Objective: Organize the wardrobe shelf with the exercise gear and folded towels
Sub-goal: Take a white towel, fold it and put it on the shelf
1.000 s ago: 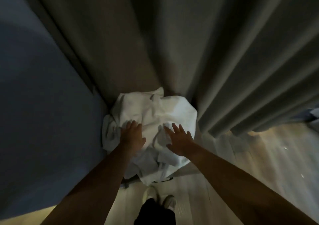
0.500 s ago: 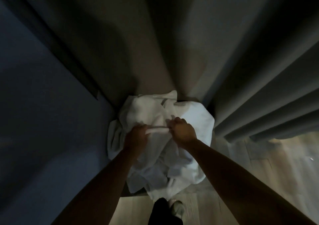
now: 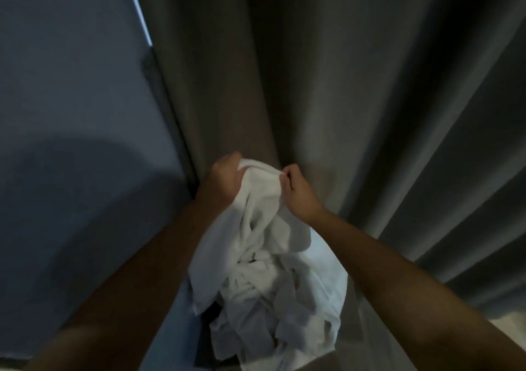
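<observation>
The left hand (image 3: 225, 175) has its fingers curled tight round one end of a white towel's (image 3: 264, 222) upper edge. The right hand (image 3: 299, 191), at its 3 o'clock and a little lower, pinches the other end between thumb and bent fingers. Both grips are closed on cloth, with a short span of hem bunched between them.

The towel is held in the air just below the middle of the view. It hangs toward 6 o'clock in loose, twisted folds. It is plain white, soft and limp, creased all over, with no flat panel or squared corner to be seen. Its lower part runs into a crumpled white heap (image 3: 273, 322) at 6 o'clock. I cannot tell whether that heap is the same towel or other pieces lying under it. Something dark shows at the heap's 8 o'clock edge, too dim to name.

Behind the hands a grey-brown curtain (image 3: 327, 71) falls in broad pleats from 12 to 4 o'clock. A blue-grey wall (image 3: 71, 100) fills the side from 8 to 11 o'clock. A pale strip of floor (image 3: 512, 326) shows at 4 o'clock.

The task looks barely begun. The cloth in hand is unfolded, no folded towel is in view, and neither a wardrobe shelf nor exercise gear shows. Shaking out, folding and shelving all seem left to do.
</observation>
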A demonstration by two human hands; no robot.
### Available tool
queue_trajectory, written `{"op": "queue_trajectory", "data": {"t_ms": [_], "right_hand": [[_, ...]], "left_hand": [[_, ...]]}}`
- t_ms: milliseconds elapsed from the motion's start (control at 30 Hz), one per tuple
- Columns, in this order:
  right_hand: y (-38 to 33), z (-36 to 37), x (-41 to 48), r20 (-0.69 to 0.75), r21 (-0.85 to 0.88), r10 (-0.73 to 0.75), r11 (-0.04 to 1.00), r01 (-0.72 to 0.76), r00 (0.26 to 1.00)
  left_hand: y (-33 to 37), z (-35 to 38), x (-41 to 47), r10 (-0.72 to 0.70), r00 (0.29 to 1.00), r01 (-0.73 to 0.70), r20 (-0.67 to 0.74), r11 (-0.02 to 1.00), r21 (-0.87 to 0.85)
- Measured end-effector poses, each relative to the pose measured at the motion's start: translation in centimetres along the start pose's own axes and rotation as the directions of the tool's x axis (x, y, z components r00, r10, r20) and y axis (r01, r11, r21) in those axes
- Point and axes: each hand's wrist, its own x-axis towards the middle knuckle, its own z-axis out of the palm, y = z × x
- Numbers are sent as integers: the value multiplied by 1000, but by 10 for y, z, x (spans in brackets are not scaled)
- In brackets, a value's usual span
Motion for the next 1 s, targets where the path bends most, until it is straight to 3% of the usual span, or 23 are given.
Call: {"op": "queue_trajectory", "data": {"t_ms": [133, 333, 533, 733, 900, 1000], "right_hand": [[-50, -23, -8, 54, 41, -115, 993, 113, 992], [-106, -75, -33, 183, 1, -280, 959, 284, 943], [-167, -122, -61, 63, 11, -405, 914, 406, 912], [-186, -141, -94, 154, 93, -384, 923, 374, 910], [-151, -130, -117, 388, -11, -154, 985, 172, 909], [-134, -120, -120, 323, 23, -111, 994, 109, 940]], "left_hand": [[43, -49, 14, -102, 995, 102, -12, 995, 9], [101, -113, 16, 16, 987, 3, -157, 993, 121], [179, -180, 8, 105, 942, -37, -319, 977, 212], [222, -207, -13, 24, 930, 66, -366, 970, 233], [219, -202, -27, -72, 924, 148, -377, 973, 178], [214, -197, -29, -110, 926, 185, -360, 966, 181]]}}
